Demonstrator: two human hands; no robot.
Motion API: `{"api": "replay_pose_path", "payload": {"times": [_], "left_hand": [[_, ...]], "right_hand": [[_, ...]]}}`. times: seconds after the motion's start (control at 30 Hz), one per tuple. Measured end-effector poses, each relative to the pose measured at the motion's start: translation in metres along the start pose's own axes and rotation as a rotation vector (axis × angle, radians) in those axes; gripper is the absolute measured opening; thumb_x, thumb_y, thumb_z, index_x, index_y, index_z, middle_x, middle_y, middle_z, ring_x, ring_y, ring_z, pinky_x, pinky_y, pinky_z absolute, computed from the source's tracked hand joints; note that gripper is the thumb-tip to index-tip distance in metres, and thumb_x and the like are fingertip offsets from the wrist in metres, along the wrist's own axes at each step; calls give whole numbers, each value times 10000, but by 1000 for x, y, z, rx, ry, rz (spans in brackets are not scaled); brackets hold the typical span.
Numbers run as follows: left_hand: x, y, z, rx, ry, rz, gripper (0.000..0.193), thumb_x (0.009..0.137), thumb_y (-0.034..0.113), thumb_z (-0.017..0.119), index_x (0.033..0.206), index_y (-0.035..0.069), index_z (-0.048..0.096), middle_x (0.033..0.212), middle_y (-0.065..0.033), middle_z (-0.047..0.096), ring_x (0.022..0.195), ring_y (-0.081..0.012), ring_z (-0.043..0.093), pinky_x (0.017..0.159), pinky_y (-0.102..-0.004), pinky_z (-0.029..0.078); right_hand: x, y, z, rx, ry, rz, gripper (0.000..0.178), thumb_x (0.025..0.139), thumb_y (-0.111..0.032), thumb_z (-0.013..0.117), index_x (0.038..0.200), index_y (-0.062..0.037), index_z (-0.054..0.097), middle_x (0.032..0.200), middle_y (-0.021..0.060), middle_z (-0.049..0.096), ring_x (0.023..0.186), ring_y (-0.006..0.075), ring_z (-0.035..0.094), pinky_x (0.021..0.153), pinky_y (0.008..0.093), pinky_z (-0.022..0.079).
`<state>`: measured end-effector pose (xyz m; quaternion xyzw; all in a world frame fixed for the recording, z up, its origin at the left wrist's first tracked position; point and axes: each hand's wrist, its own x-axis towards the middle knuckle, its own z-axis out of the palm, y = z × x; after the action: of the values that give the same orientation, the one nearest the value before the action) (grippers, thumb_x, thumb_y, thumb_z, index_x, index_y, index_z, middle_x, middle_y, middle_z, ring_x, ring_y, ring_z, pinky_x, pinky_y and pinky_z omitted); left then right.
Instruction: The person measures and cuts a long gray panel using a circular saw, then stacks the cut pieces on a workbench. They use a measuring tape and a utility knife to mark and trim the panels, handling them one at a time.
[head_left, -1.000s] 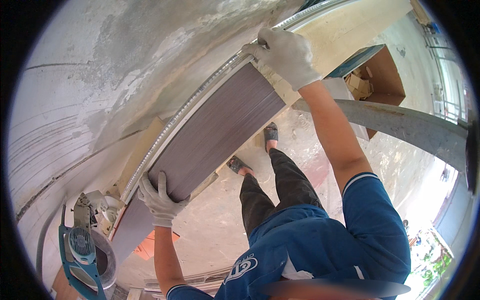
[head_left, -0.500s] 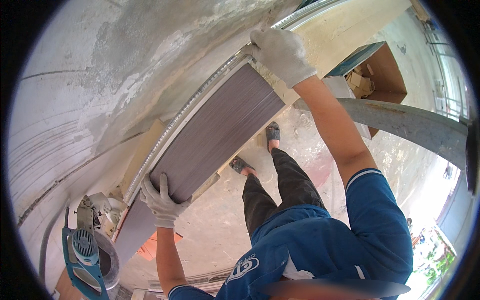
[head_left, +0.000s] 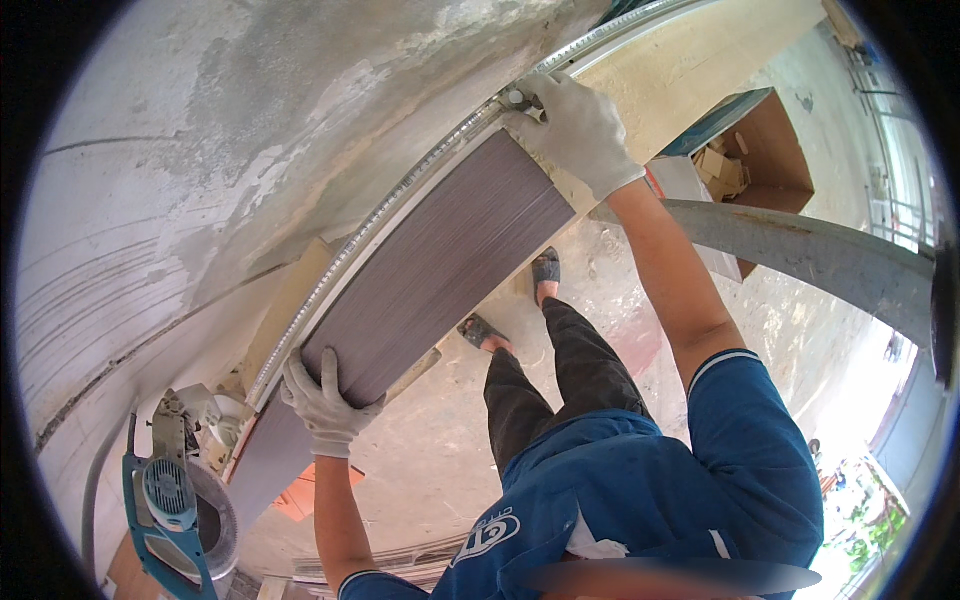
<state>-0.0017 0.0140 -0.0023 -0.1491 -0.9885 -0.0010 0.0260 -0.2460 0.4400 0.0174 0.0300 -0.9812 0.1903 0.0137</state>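
A long dark grey-brown board with a fine-lined face lies along a pale metal fence on a narrow bench. My left hand, in a whitish work glove, lies flat on the board's nearer left part, fingers apart and touching the fence side. At the board's far right end, my gloved right hand closes its fingers around a small metal fitting on the fence. Part of that fitting is hidden by the glove. A toothed or ribbed metal strip runs along the fence's back.
A teal circular mitre saw stands at the lower left, close to the board's near end. Beyond my right arm, an open cardboard box holds offcuts. A grey curved-looking beam crosses at right. A stained wall rises behind the bench.
My right hand has shifted slightly right and down, bringing the small metal fitting into sight. The board's far end has moved slightly right. My left hand has stayed almost in place.
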Motion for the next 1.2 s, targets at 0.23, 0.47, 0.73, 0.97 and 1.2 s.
{"api": "replay_pose_path", "payload": {"times": [0.23,0.47,0.73,0.97,1.2], "left_hand": [[0,-1,-3,8,-27,-2,1166,513,526,885,1513,250,351,1485,-368,317,1329,-577,384,930,-694,363],[2,1,-3,13,-7,14,1156,540,539,882,1519,256,336,1493,-357,318,1336,-577,379,947,-692,355],[1,2,-3,7,-14,25,1167,588,492,867,1571,222,298,1522,-350,301,1369,-571,351,1017,-708,312],[1,2,-6,15,-29,31,1153,609,455,863,1582,199,300,1533,-353,292,1398,-570,323,1058,-709,291],[3,3,-6,3,-20,47,1153,615,451,860,1585,194,294,1538,-353,285,1401,-571,316,1063,-714,292]], "right_hand": [[5,33,11,113,161,85,342,885,-429,714,1058,-135,739,936,75,730,855,285,731,771,423,582],[11,56,2,123,220,138,378,852,-474,749,1046,-150,755,915,60,761,836,230,739,773,375,587],[15,72,1,185,256,93,406,848,-393,794,1137,-111,757,975,80,779,839,186,753,785,322,593],[14,79,6,286,283,81,385,862,-383,758,1150,-127,754,952,68,775,856,197,744,805,341,590],[13,77,23,350,351,81,412,839,-388,794,1143,-115,750,953,78,763,854,189,750,801,327,597]]}}
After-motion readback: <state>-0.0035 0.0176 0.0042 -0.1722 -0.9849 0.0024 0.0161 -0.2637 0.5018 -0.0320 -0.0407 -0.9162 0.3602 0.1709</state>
